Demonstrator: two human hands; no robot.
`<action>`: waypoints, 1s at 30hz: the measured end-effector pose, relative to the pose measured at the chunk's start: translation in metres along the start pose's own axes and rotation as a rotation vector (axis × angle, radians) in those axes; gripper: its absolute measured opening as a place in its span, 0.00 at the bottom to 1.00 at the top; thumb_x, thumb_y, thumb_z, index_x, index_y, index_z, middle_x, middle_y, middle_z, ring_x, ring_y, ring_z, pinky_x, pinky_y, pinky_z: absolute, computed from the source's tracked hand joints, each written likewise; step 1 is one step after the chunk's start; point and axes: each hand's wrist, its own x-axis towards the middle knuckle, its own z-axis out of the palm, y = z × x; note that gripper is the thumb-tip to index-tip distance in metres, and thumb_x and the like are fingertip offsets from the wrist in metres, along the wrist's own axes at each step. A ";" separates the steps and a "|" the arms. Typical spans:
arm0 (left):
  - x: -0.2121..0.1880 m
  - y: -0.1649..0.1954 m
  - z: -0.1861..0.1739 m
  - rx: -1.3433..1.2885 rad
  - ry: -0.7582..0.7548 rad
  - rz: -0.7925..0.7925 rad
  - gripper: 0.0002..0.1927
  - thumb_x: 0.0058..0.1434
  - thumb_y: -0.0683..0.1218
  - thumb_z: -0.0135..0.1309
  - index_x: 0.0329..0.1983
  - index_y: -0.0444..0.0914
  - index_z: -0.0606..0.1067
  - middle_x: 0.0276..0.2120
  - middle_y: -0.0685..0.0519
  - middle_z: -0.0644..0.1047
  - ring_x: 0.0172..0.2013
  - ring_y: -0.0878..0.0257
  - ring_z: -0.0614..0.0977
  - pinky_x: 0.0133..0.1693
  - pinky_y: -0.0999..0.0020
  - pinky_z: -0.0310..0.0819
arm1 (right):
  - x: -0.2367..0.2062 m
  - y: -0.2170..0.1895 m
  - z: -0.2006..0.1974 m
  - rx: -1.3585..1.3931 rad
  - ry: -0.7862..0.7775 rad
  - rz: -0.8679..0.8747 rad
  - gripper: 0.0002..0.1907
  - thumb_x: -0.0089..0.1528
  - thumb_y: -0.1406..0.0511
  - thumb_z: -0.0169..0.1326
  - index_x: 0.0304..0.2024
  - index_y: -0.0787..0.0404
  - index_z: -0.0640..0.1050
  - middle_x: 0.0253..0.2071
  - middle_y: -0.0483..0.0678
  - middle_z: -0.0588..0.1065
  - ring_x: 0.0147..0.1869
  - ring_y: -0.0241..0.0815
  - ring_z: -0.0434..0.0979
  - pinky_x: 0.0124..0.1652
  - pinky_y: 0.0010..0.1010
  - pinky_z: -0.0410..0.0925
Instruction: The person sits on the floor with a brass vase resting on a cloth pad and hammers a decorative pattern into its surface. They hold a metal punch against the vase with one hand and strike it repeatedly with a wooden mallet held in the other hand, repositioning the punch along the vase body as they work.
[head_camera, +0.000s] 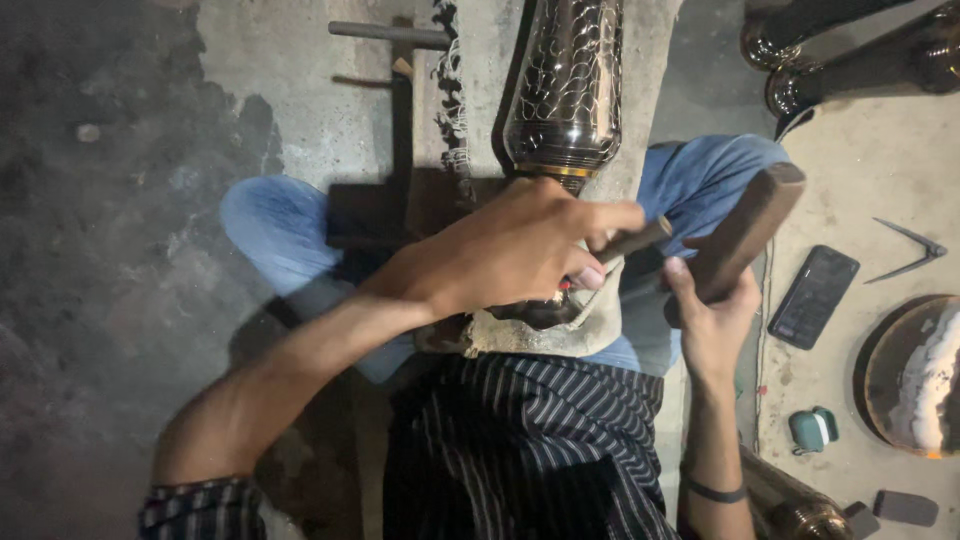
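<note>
The engraved metal vase (567, 85) is lying lengthwise, pointing away from the lap. At its near end the left hand (510, 250) is pinching a chisel (635, 240), probably touching the metal; just right, the right hand (712, 320) is gripping a wooden mallet (745, 230).

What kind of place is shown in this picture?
Probably a metal-engraving workshop on a bare floor: the left hand holds a chisel on an engraved metal vase, the right hand a wooden mallet.

Striped shirt (530, 450); blue jeans (280, 235); dark wristband (716, 491).
</note>
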 end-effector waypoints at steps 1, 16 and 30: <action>0.003 0.001 -0.002 0.021 -0.021 0.032 0.20 0.61 0.38 0.59 0.57 0.33 0.73 0.38 0.40 0.84 0.32 0.58 0.89 0.29 0.68 0.85 | 0.000 -0.011 -0.001 0.019 -0.025 -0.022 0.15 0.67 0.66 0.62 0.52 0.66 0.74 0.36 0.43 0.78 0.38 0.32 0.79 0.39 0.23 0.71; 0.010 -0.008 0.002 -0.019 -0.101 0.217 0.25 0.61 0.32 0.55 0.63 0.32 0.72 0.46 0.37 0.82 0.39 0.55 0.88 0.29 0.73 0.86 | -0.014 -0.084 -0.009 -0.661 -0.043 -0.595 0.30 0.60 0.78 0.60 0.63 0.62 0.67 0.43 0.62 0.74 0.48 0.55 0.78 0.47 0.43 0.72; 0.015 -0.007 -0.017 0.022 -0.211 0.087 0.27 0.61 0.32 0.46 0.64 0.41 0.72 0.44 0.44 0.82 0.33 0.59 0.87 0.20 0.71 0.78 | -0.043 -0.033 -0.015 -0.501 0.054 -0.337 0.27 0.61 0.74 0.64 0.62 0.66 0.71 0.48 0.55 0.78 0.48 0.42 0.80 0.49 0.32 0.72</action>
